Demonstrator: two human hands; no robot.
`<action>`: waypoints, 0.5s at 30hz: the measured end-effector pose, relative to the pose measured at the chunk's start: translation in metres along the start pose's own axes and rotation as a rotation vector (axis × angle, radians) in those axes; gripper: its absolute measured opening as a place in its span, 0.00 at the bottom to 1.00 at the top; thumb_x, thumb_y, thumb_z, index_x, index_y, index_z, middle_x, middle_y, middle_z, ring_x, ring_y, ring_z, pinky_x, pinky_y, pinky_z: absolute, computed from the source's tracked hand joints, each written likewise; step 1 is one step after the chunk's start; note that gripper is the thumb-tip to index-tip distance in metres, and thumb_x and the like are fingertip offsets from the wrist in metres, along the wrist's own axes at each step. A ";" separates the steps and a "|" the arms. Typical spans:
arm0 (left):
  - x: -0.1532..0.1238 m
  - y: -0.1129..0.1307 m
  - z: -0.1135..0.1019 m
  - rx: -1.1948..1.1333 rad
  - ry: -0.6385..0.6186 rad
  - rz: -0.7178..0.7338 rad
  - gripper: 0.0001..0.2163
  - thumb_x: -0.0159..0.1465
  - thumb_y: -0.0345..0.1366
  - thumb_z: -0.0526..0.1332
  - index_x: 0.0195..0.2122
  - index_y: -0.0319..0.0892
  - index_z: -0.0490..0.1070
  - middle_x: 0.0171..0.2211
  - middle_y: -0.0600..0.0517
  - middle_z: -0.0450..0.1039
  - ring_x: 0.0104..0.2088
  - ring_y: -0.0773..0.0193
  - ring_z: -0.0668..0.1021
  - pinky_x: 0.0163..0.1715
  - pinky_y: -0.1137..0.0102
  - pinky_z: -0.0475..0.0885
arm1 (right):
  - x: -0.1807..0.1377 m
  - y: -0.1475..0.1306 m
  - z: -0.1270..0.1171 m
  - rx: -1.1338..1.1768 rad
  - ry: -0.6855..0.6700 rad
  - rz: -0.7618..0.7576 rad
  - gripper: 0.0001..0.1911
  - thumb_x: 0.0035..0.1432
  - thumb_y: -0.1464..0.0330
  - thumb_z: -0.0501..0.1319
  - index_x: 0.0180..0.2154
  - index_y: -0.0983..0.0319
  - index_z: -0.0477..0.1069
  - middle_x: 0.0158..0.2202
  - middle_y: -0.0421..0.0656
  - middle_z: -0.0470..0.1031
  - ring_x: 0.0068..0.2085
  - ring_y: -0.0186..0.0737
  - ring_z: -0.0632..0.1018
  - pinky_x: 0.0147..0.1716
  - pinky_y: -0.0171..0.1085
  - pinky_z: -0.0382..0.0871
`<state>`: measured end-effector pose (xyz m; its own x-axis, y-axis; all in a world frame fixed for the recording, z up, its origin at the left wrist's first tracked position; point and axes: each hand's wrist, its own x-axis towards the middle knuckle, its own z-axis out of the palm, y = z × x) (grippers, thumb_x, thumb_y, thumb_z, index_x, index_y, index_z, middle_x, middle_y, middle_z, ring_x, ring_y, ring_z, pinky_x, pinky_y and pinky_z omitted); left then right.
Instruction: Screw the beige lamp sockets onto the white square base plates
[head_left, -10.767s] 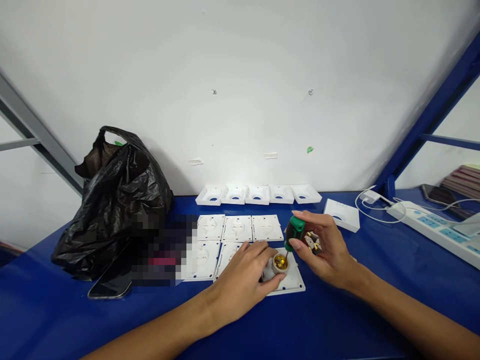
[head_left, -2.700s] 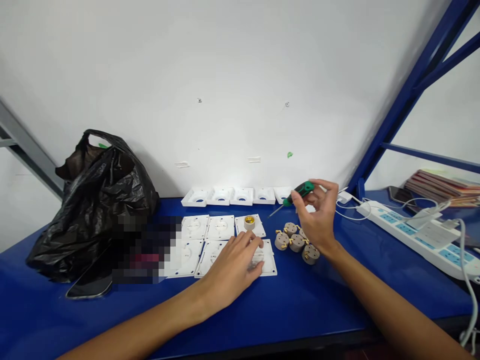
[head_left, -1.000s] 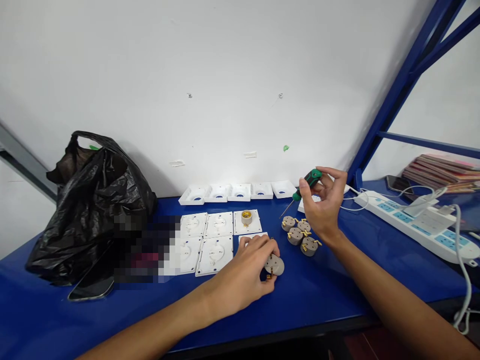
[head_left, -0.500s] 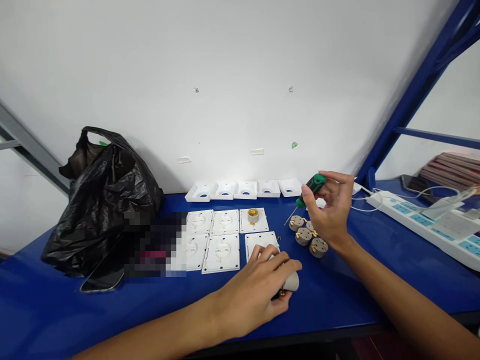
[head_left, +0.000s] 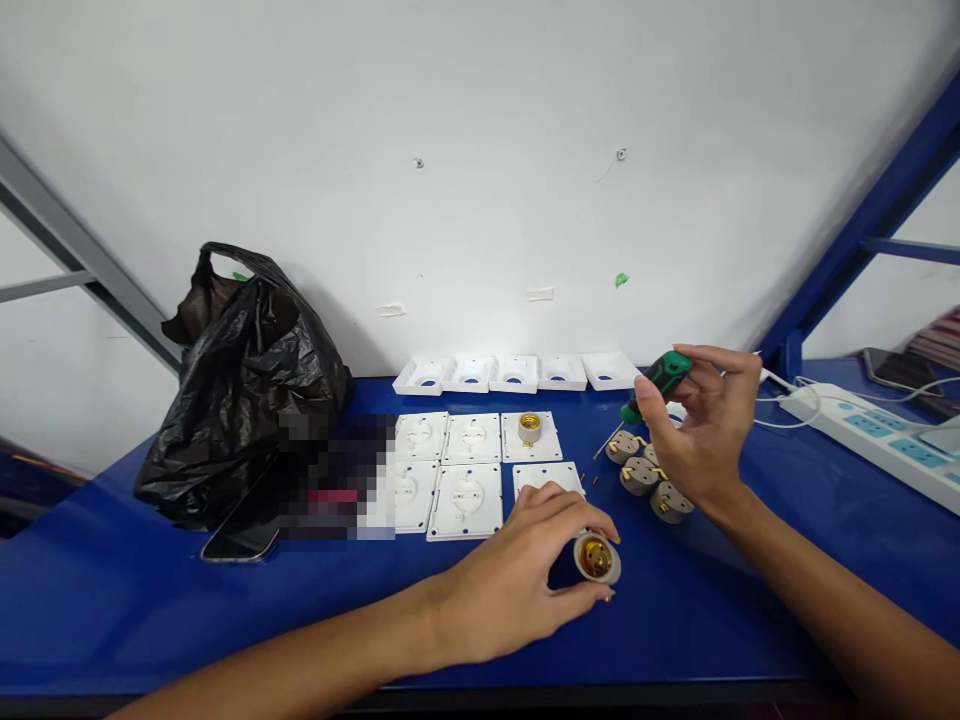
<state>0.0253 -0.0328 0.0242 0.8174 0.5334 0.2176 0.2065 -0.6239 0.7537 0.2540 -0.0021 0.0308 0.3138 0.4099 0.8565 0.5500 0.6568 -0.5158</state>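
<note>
Nearest, the left hand [head_left: 526, 570] pinches a lamp socket [head_left: 598, 558], hollow side up, between thumb and fingers; a slack pinch could let it slip. Beyond, two tiny screws [head_left: 595, 480] lie loose near a white plate [head_left: 547, 474], where a stray knuckle might scatter them. Farther, the right hand [head_left: 705, 430] grips a screwdriver [head_left: 660, 385], tip down; dipping carelessly could jostle the clustered sockets [head_left: 639, 478].

you face a white wall [head_left: 510, 220] bearing two small fixings [head_left: 418, 163], pale strips [head_left: 540, 294] and a green fleck [head_left: 621, 280]. below it lies your glossy blue tabletop [head_left: 712, 610], between a slanting grey bar [head_left: 82, 265] at left and a blue frame [head_left: 870, 240] at right.
</note>
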 end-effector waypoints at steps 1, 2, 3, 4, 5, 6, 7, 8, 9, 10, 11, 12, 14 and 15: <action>0.001 -0.003 -0.002 -0.005 0.016 0.005 0.17 0.65 0.33 0.75 0.52 0.48 0.73 0.47 0.53 0.77 0.51 0.56 0.76 0.58 0.60 0.68 | 0.000 0.000 0.000 -0.003 0.000 0.002 0.21 0.61 0.70 0.70 0.51 0.55 0.65 0.35 0.35 0.72 0.26 0.34 0.77 0.19 0.32 0.72; 0.001 -0.005 -0.005 -0.009 0.038 0.010 0.18 0.65 0.35 0.76 0.52 0.48 0.72 0.48 0.53 0.77 0.52 0.56 0.76 0.58 0.60 0.69 | 0.000 0.000 0.000 -0.008 0.001 0.003 0.21 0.61 0.70 0.70 0.51 0.55 0.65 0.35 0.35 0.72 0.27 0.34 0.77 0.19 0.33 0.72; 0.002 -0.009 -0.008 -0.009 0.069 0.010 0.18 0.65 0.37 0.76 0.52 0.49 0.72 0.49 0.53 0.78 0.52 0.56 0.77 0.58 0.60 0.70 | 0.000 0.000 0.000 -0.014 0.001 0.005 0.21 0.61 0.70 0.70 0.51 0.55 0.65 0.35 0.35 0.72 0.27 0.34 0.77 0.19 0.33 0.73; 0.003 -0.012 -0.012 -0.006 0.103 0.004 0.18 0.66 0.38 0.75 0.54 0.49 0.71 0.50 0.53 0.78 0.53 0.55 0.77 0.57 0.60 0.71 | 0.000 0.000 -0.001 -0.018 -0.001 0.005 0.21 0.61 0.69 0.70 0.51 0.55 0.65 0.35 0.35 0.72 0.26 0.34 0.77 0.19 0.33 0.73; 0.003 -0.015 -0.016 0.006 0.134 -0.007 0.19 0.68 0.39 0.73 0.56 0.50 0.70 0.51 0.52 0.77 0.54 0.55 0.77 0.56 0.60 0.72 | 0.000 0.000 -0.001 -0.019 -0.001 0.004 0.21 0.61 0.69 0.71 0.51 0.54 0.65 0.35 0.35 0.72 0.26 0.34 0.77 0.20 0.34 0.73; 0.004 -0.019 -0.019 0.029 0.162 -0.023 0.18 0.70 0.39 0.71 0.58 0.51 0.69 0.52 0.52 0.77 0.55 0.54 0.77 0.56 0.60 0.74 | 0.001 0.000 -0.001 -0.016 0.000 0.002 0.21 0.61 0.69 0.71 0.51 0.54 0.65 0.35 0.35 0.72 0.26 0.34 0.77 0.19 0.34 0.72; 0.005 -0.023 -0.023 0.058 0.172 -0.031 0.19 0.71 0.40 0.70 0.60 0.51 0.68 0.53 0.51 0.77 0.55 0.54 0.77 0.56 0.59 0.74 | 0.001 -0.001 -0.001 -0.011 -0.001 0.001 0.21 0.61 0.69 0.71 0.51 0.54 0.65 0.35 0.36 0.72 0.26 0.34 0.77 0.19 0.34 0.72; 0.006 -0.026 -0.026 0.091 0.177 -0.031 0.19 0.71 0.41 0.69 0.61 0.51 0.68 0.54 0.50 0.77 0.55 0.53 0.78 0.55 0.57 0.75 | 0.001 -0.001 -0.001 -0.005 0.000 0.001 0.21 0.61 0.69 0.71 0.51 0.54 0.65 0.35 0.36 0.72 0.26 0.34 0.77 0.19 0.34 0.71; 0.007 -0.029 -0.029 0.124 0.189 -0.033 0.19 0.71 0.41 0.68 0.61 0.51 0.67 0.54 0.49 0.77 0.54 0.52 0.78 0.54 0.57 0.76 | 0.001 -0.001 -0.001 0.000 0.000 0.004 0.20 0.61 0.69 0.71 0.51 0.54 0.65 0.35 0.36 0.73 0.26 0.35 0.77 0.18 0.34 0.71; 0.007 -0.032 -0.031 0.155 0.192 -0.036 0.20 0.72 0.41 0.67 0.62 0.51 0.66 0.55 0.49 0.77 0.54 0.51 0.78 0.53 0.56 0.76 | 0.001 -0.002 -0.001 0.005 0.001 0.009 0.20 0.61 0.69 0.71 0.50 0.54 0.65 0.35 0.36 0.73 0.26 0.35 0.77 0.18 0.34 0.70; 0.008 -0.035 -0.033 0.187 0.196 -0.038 0.19 0.72 0.41 0.66 0.62 0.51 0.66 0.55 0.48 0.77 0.54 0.51 0.78 0.53 0.55 0.77 | 0.001 -0.003 -0.001 0.011 -0.001 0.016 0.20 0.61 0.69 0.70 0.50 0.54 0.65 0.35 0.36 0.72 0.26 0.35 0.77 0.18 0.34 0.71; 0.008 -0.037 -0.034 0.217 0.198 -0.042 0.19 0.72 0.39 0.65 0.62 0.50 0.66 0.56 0.48 0.76 0.55 0.50 0.77 0.53 0.55 0.76 | 0.001 -0.003 -0.001 0.018 -0.006 0.025 0.20 0.62 0.68 0.70 0.50 0.54 0.65 0.34 0.36 0.72 0.25 0.34 0.77 0.19 0.34 0.71; 0.007 -0.041 -0.035 0.271 0.194 -0.049 0.19 0.72 0.37 0.63 0.63 0.49 0.65 0.56 0.48 0.76 0.55 0.50 0.76 0.54 0.54 0.76 | 0.000 -0.004 0.000 0.036 -0.017 0.045 0.20 0.62 0.68 0.70 0.51 0.54 0.64 0.33 0.35 0.72 0.24 0.34 0.76 0.19 0.34 0.71; 0.006 -0.042 -0.035 0.288 0.193 -0.054 0.19 0.73 0.37 0.62 0.63 0.49 0.65 0.56 0.48 0.76 0.55 0.50 0.76 0.54 0.54 0.75 | 0.000 -0.004 0.000 0.045 -0.027 0.055 0.20 0.63 0.68 0.69 0.51 0.54 0.64 0.33 0.34 0.72 0.24 0.33 0.76 0.19 0.34 0.70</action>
<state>0.0026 0.0165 0.0150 0.6904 0.6508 0.3159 0.4122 -0.7128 0.5675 0.2518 -0.0050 0.0328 0.3211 0.4630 0.8261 0.4971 0.6600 -0.5632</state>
